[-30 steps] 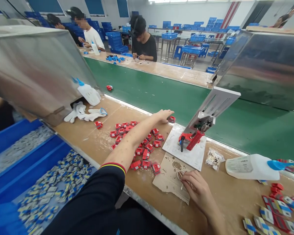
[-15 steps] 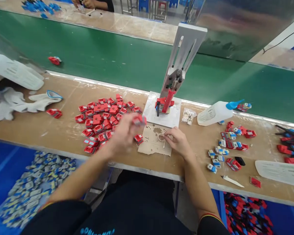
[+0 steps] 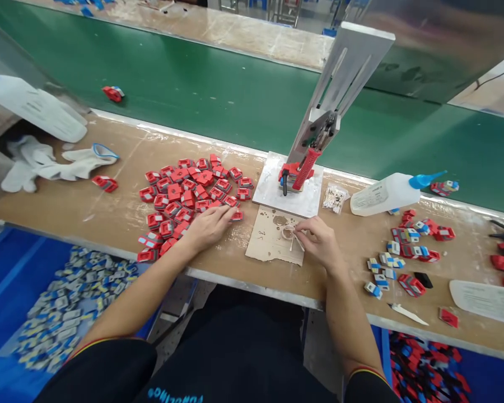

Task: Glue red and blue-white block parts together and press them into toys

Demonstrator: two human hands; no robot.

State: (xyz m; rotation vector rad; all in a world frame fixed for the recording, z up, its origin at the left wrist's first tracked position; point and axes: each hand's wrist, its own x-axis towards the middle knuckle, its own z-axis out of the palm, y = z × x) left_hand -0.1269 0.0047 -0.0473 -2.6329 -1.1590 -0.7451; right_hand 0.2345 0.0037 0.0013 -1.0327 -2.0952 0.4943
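Observation:
My left hand [image 3: 212, 226] rests low at the near right edge of a pile of red and grey plastic parts [image 3: 174, 193]. Its fingers are closed at a small red plastic part [image 3: 237, 216], which they partly hide. My right hand [image 3: 321, 242] pinches a thin white cotton swab [image 3: 292, 243] over a cardboard sheet [image 3: 265, 249]. Beside those fingertips lies a small round clear dish or ring [image 3: 286, 232], with wet spots around it. Behind the cardboard, a toggle clamp with a red handle [image 3: 307, 168] stands on a metal plate [image 3: 269, 187], over a red part.
A bag of cotton swabs [image 3: 335, 198] and a blue-tipped bottle [image 3: 386, 195] lie right of the clamp. Farther right are blue-white pieces [image 3: 380, 274] and a white-handled knife [image 3: 408, 313]. Gloves [image 3: 54, 165] lie left. Blue bins [image 3: 8, 280] sit below; a green belt [image 3: 193, 89] runs behind.
My left hand has come down from above the bench to the pile's edge. The loose red part near the cardboard is gone from its spot. My right hand stays by the cardboard; the view has shifted.

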